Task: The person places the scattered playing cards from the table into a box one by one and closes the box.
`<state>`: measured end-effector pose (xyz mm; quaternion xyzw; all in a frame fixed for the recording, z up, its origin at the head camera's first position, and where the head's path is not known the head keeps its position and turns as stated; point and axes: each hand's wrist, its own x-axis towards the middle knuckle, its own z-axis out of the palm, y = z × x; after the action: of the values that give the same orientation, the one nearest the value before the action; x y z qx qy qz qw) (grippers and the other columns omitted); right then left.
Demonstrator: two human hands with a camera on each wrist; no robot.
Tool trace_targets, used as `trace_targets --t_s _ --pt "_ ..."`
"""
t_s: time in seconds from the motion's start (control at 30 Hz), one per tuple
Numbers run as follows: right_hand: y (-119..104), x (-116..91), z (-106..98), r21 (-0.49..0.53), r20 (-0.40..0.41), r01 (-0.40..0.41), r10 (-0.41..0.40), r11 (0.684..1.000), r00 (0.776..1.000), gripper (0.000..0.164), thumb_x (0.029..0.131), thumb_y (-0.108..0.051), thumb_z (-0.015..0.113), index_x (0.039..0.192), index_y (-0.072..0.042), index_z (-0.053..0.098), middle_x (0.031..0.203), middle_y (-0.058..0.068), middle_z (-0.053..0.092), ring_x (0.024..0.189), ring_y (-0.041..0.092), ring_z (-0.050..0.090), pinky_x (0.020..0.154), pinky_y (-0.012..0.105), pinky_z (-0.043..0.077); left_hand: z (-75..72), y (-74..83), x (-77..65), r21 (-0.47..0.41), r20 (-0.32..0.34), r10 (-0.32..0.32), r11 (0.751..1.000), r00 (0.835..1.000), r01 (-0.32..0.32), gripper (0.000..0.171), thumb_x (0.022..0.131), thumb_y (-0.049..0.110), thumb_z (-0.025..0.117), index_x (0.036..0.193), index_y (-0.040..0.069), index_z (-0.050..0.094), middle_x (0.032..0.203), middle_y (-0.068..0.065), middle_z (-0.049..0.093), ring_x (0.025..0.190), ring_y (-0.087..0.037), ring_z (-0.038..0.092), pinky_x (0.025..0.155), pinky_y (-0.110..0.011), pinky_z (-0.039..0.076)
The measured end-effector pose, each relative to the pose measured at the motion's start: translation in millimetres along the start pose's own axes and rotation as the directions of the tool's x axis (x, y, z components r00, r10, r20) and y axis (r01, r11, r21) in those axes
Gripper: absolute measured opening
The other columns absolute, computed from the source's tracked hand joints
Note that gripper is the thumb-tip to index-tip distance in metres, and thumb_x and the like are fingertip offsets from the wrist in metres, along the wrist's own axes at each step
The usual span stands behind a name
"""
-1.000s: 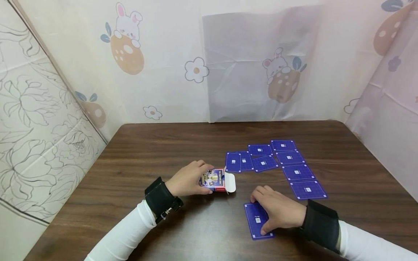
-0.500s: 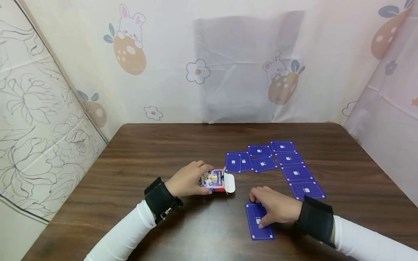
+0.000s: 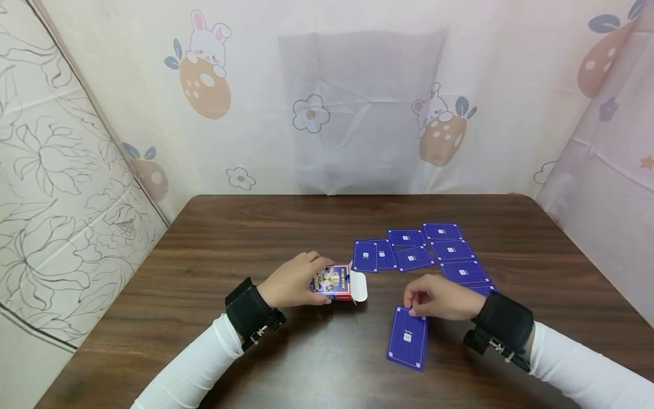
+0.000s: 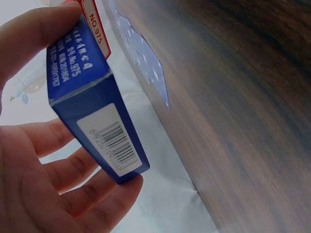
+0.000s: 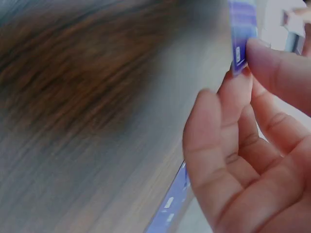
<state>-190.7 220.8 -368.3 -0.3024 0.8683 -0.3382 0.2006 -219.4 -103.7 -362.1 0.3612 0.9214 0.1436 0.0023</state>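
Note:
My left hand (image 3: 291,281) grips a small card box (image 3: 332,282) across its width, thumb on the near side and fingers on the far side. The box's white end flap (image 3: 360,286) stands open toward the right. A barcode label (image 4: 111,140) shows on its other end in the left wrist view. To the right, my right hand (image 3: 443,298) pinches a blue-backed playing card (image 3: 407,343) by its far edge between thumb and fingertips. The same card (image 5: 241,36), blurred, shows between thumb and finger in the right wrist view.
Beyond my hands, several blue-backed cards lie face down: a column (image 3: 464,271) at the right, partly hidden by my right hand, and a cluster (image 3: 413,257) left of it. The brown wooden table (image 3: 255,221) ends against a patterned cloth (image 3: 255,113).
My right hand has shifted from the card's right side to its far edge, now pinching it; the card has turned slightly and moved a little away. The left hand and box stay put.

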Motion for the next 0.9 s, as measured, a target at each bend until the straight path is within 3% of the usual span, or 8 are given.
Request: trace_targets --t_s 0.13,0.27,0.37,0.53,0.7,0.8,0.9 --pt "8 -2 -9 0.182 0.017 -0.088 0.087 0.979 0.996 0.009 0.089 -0.012 0.063 0.091 -0.003 0.061 0.076 0.003 0.058 0.067 0.012 0.054 0.058 0.028 0.049 0.2 0.3 -0.8 -0.004 0.008 -0.010 1.000 1.000 0.010 0.071 0.071 0.041 0.079 0.130 0.011 0.054 0.113 -0.004 0.057 0.093 -0.014 0.049 0.078 -0.030 0.045" --pt "17 -4 -16 0.354 0.034 -0.153 0.151 0.923 0.988 0.017 0.091 -0.011 0.061 0.096 0.004 0.058 0.080 0.007 0.059 0.070 0.014 0.057 0.063 0.030 0.052 -0.7 0.8 -1.2 -0.010 0.014 -0.010 1.000 1.000 0.010 0.071 0.072 0.042 0.079 0.131 0.010 0.053 0.113 -0.004 0.057 0.094 -0.014 0.049 0.079 -0.031 0.046" --pt "23 -5 -21 0.495 0.046 -0.157 0.155 0.855 0.987 0.015 0.093 -0.011 0.058 0.099 0.003 0.055 0.082 0.004 0.057 0.073 0.012 0.057 0.067 0.028 0.052 -0.9 1.0 -1.1 -0.013 0.010 -0.010 1.000 1.000 0.010 0.071 0.072 0.041 0.079 0.131 0.010 0.053 0.113 -0.004 0.057 0.094 -0.015 0.049 0.080 -0.031 0.046" --pt "27 -5 -24 0.714 0.027 -0.098 0.113 0.693 0.993 0.005 0.096 -0.007 0.050 0.098 -0.007 0.055 0.086 -0.002 0.057 0.077 0.008 0.057 0.074 0.024 0.051 0.8 1.1 0.2 -0.003 0.006 -0.009 1.000 1.000 0.009 0.071 0.072 0.042 0.079 0.131 0.011 0.053 0.113 -0.004 0.057 0.094 -0.014 0.049 0.080 -0.030 0.045" --pt "24 -2 -17 0.835 0.000 -0.055 0.101 0.548 0.995 0.011 0.097 -0.006 0.048 0.096 -0.011 0.058 0.085 -0.003 0.060 0.077 0.008 0.059 0.076 0.023 0.051 3.6 2.3 1.4 -0.001 0.007 -0.004 1.000 1.000 0.004 0.072 0.072 0.043 0.078 0.131 0.011 0.053 0.112 -0.004 0.057 0.093 -0.013 0.049 0.078 -0.029 0.045" --pt "22 0 -10 0.860 -0.034 -0.040 0.134 0.508 0.990 0.012 0.097 -0.006 0.049 0.094 -0.012 0.059 0.084 -0.003 0.061 0.076 0.008 0.059 0.076 0.024 0.051 5.1 4.3 3.6 -0.002 0.011 -0.001 1.000 1.000 0.001 0.071 0.072 0.043 0.078 0.130 0.011 0.053 0.112 -0.004 0.057 0.093 -0.014 0.049 0.078 -0.029 0.045" --pt "20 3 -4 0.871 -0.067 -0.021 0.161 0.490 0.985 0.012 0.096 -0.005 0.050 0.092 -0.012 0.059 0.083 -0.002 0.061 0.075 0.008 0.059 0.074 0.024 0.051 6.2 6.7 6.4 -0.005 0.020 0.003 1.000 1.000 -0.003 0.070 0.072 0.043 0.078 0.130 0.012 0.054 0.112 -0.004 0.057 0.094 -0.014 0.049 0.079 -0.030 0.046"
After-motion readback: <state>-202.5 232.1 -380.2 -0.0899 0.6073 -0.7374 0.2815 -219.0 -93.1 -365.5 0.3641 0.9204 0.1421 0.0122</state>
